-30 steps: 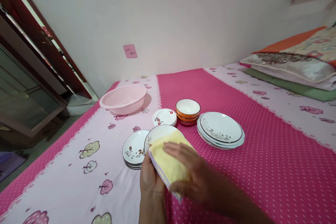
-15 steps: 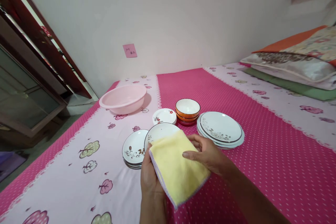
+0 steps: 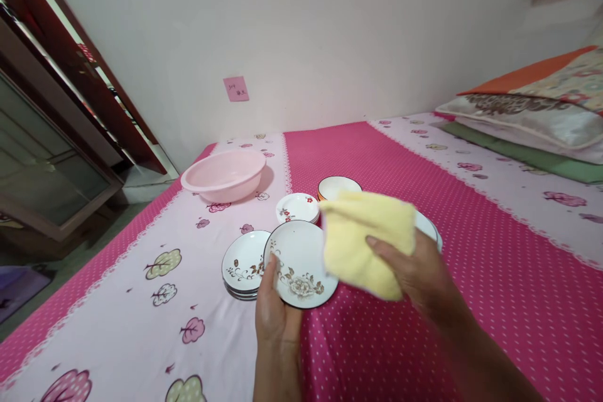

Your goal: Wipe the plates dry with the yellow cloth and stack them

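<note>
My left hand grips a white plate with a brown flower pattern by its near edge, holding it just above the bed. My right hand holds a folded yellow cloth lifted off to the right of that plate. The cloth hides most of the orange bowl stack and the stack of large plates behind it. A stack of small flowered plates lies just left of the held plate, and a small red-flowered dish sits behind it.
A pink plastic basin stands at the far left of the bed near the wall. Folded quilts and pillows are piled at the far right. The bed's left edge drops to the floor beside a dark wooden door frame.
My right hand has pulled the yellow cloth off the plate and up to the right, uncovering the plate's flowered face. My left hand still holds the plate in the same spot.
</note>
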The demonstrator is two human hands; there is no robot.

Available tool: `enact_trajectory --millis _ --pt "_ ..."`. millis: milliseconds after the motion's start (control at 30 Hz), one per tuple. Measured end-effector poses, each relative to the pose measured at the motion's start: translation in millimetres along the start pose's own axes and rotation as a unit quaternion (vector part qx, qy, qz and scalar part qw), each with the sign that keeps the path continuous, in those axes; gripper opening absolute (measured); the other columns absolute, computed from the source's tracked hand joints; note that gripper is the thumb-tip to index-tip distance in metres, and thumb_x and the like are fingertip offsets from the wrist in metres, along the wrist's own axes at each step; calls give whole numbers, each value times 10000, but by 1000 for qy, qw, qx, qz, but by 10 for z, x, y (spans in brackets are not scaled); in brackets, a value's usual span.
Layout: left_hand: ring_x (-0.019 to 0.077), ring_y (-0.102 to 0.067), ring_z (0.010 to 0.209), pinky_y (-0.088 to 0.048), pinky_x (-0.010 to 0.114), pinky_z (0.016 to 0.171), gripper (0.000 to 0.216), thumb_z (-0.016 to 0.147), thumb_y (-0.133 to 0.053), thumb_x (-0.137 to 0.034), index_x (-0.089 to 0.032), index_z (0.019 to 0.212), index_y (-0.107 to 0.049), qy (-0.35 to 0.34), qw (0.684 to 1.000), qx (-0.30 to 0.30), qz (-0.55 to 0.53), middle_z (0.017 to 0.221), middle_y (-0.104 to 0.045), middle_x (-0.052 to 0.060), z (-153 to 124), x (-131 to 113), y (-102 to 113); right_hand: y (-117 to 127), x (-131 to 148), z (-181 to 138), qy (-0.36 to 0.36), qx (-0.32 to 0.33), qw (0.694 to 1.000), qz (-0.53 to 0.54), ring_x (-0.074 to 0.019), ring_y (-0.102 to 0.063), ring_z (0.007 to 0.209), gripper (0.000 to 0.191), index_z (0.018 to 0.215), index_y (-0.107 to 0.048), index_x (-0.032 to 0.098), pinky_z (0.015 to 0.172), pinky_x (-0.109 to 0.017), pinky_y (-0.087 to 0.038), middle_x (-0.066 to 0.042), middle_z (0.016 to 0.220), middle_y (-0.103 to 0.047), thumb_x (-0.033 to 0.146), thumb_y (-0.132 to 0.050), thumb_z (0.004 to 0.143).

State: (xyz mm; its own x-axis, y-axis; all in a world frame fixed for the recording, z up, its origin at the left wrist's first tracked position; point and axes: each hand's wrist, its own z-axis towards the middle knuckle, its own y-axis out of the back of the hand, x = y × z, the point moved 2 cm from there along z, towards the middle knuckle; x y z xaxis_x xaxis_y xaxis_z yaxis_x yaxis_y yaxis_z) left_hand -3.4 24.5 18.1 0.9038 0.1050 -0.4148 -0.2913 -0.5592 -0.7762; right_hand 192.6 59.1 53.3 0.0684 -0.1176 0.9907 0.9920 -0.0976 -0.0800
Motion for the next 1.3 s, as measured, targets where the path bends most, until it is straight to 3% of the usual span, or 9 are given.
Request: enact_trajectory --millis 67,133,200,300,467,667,900,1100,1300 --pt "236 -780 1015 -536 427 1089 410 987 -621 -241 -198 1394 -649 3 1000 0 12 1162 -805 92 -15 17 -3 76 84 -25 114 -157 975 -106 -323 -742 896 510 1151 -697 166 755 -458 -630 -134 1038 -772 432 -839 741" --pt "238 -778 1021 -538 433 1087 389 991 -622 -258 -201 1373 -665 15 1000 6 17 1168 -804 87 -24 46 -1 42 106 -71 218 -223 930 -196 -302 -721 890 414 1104 -678 185 752 -442 -617 -112 1027 -748 365 -823 761" --pt "239 -777 1027 -533 432 1094 378 1001 -606 -261 -198 1368 -671 30 999 17 13 1163 -805 90 -28 83 -11 -87 47 -111 309 -179 906 -230 -289 -706 968 323 1092 -636 199 795 -421 -609 -120 1120 -710 275 -775 811" --pt "236 -777 1030 -526 405 1099 380 1015 -573 -236 -182 1380 -663 40 999 26 -3 1126 -814 99 -21 122 -30 -343 -131 -184 396 -5 882 -255 -302 -623 1209 395 1223 -561 190 957 -437 -564 -165 1306 -621 88 -627 847" --pt "285 -764 1068 -546 404 1067 425 1027 -557 -321 -81 1362 -659 71 997 28 3 1098 -810 163 2 93 0 -577 -296 -349 298 290 837 -354 -291 -602 1124 551 1259 -571 188 971 -441 -535 -115 1220 -629 18 -576 735" --pt "316 -749 1102 -568 427 1032 485 1043 -499 -424 -76 1331 -673 106 993 45 7 1081 -804 180 -10 33 21 -548 -103 -435 241 360 818 -378 -299 -561 1165 585 1297 -617 168 1020 -450 -493 -121 1337 -594 59 -602 723" --pt "260 -754 1089 -576 371 1030 484 1053 -498 -421 -91 1382 -628 91 992 82 -11 1050 -802 156 -12 50 51 -591 -217 -419 324 341 796 -380 -269 -453 1387 596 1462 -539 214 1175 -462 -361 -89 1536 -535 90 -571 880" --pt "254 -708 1203 -518 382 1112 486 1064 -492 -386 -130 1471 -562 98 988 117 -15 1231 -767 168 -33 129 -20 -588 -357 -295 416 236 775 -413 -255 -448 1445 529 1468 -538 227 1215 -511 -285 -91 1538 -562 93 -433 967" --pt "292 -591 1366 -407 455 1209 504 1061 -478 -385 -123 1485 -552 111 985 130 -1 1352 -708 184 -6 201 -14 -449 -453 -110 391 166 772 -473 -287 -501 1412 516 1408 -611 187 1183 -519 -297 -128 1496 -605 70 -432 938"
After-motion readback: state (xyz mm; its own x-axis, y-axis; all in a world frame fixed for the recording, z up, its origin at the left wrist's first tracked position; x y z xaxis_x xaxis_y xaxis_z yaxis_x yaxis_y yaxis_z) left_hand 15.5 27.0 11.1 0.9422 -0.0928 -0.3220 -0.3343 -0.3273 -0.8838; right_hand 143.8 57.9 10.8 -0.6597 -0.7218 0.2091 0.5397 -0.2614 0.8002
